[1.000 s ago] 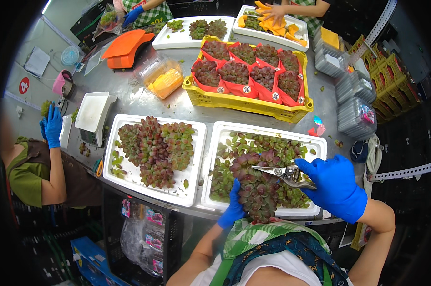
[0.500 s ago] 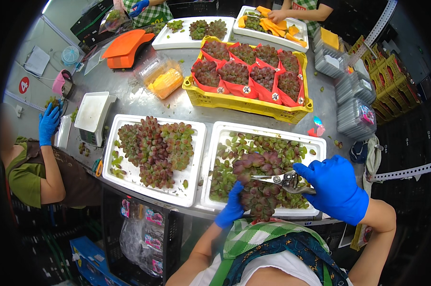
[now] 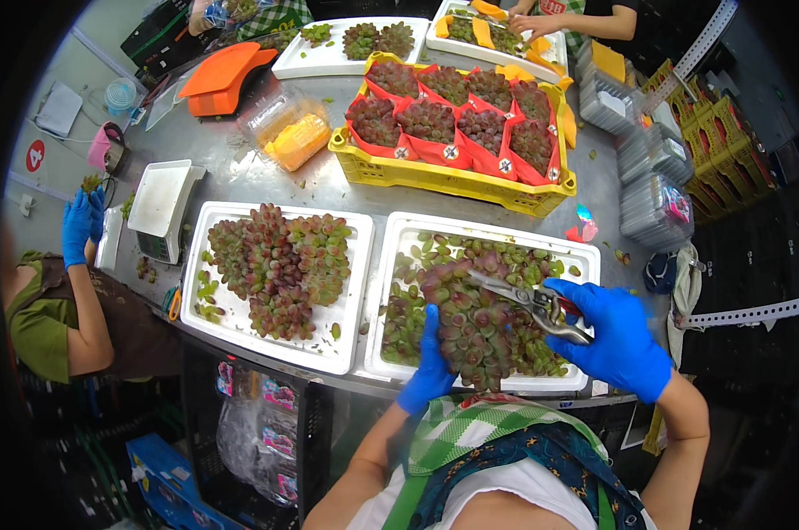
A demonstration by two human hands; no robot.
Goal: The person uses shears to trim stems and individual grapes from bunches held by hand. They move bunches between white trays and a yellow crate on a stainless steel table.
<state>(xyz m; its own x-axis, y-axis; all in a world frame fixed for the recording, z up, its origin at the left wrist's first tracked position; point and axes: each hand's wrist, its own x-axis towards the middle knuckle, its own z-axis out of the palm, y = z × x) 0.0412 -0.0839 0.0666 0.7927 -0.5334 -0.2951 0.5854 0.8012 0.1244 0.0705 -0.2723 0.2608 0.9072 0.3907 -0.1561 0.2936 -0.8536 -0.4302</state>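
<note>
A dark reddish-green bunch of grapes (image 3: 479,331) hangs over the near edge of the right-hand white tray (image 3: 383,309). My left hand (image 3: 431,364), in a blue glove, holds the bunch from its left side; some fingers are hidden behind it. My right hand (image 3: 624,340), gloved in blue too, is closed round the handles of pruning shears (image 3: 541,311). Their blades point up and left, over the top of the bunch. Loose green and reddish grapes (image 3: 549,362) cover much of the tray's floor.
To the left, another white tray (image 3: 359,265) bears trimmed bunches. Beyond stands a yellow crate (image 3: 452,185) of red-wrapped bunches. A white scale (image 3: 161,208), an orange scale (image 3: 227,79) and clear plastic boxes (image 3: 655,208) stand around. Co-workers' hands (image 3: 81,221) are at the left and far side.
The shears have swung so their blades point more upward, and my right hand has shifted slightly left. The bunch has turned in my left hand, which now sits more upright beside it.
</note>
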